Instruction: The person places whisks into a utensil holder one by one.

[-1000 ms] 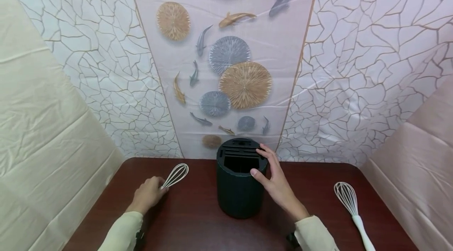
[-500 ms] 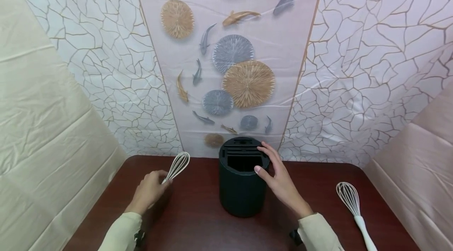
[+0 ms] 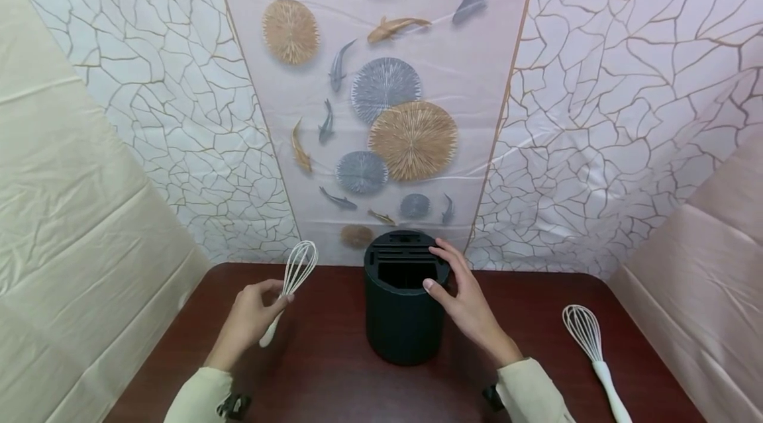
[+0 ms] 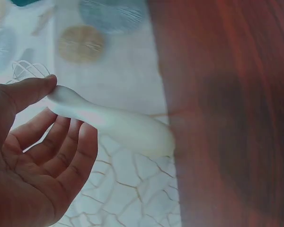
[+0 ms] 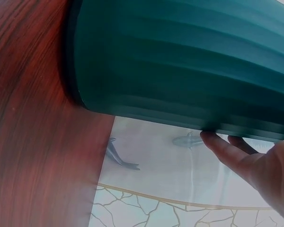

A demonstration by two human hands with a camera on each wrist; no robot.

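Observation:
My left hand (image 3: 250,317) pinches a white whisk (image 3: 289,287) between thumb and fingertips, near where the wires meet the handle. The whisk slants with its wire head up and its handle down toward the table. In the left wrist view the pale handle (image 4: 128,127) sticks out past the fingers. A dark green round utensil holder (image 3: 402,333) stands upright, with slots and a large opening in its top. My right hand (image 3: 473,314) rests against its right side, thumb and fingers spread along the rim. The right wrist view shows fingertips touching the ribbed wall (image 5: 180,66).
A second white whisk (image 3: 596,357) lies on the right of the dark red-brown table (image 3: 334,376). Behind the table hangs a patterned cloth (image 3: 381,204) with fish and round leaves. Cream cloth (image 3: 77,244) closes off the left side, with similar cloth on the right.
The left hand has lifted the whisk from the table and tilted it more upright, so its handle now shows below the fingers. The right hand and the utensil holder have stayed in place.

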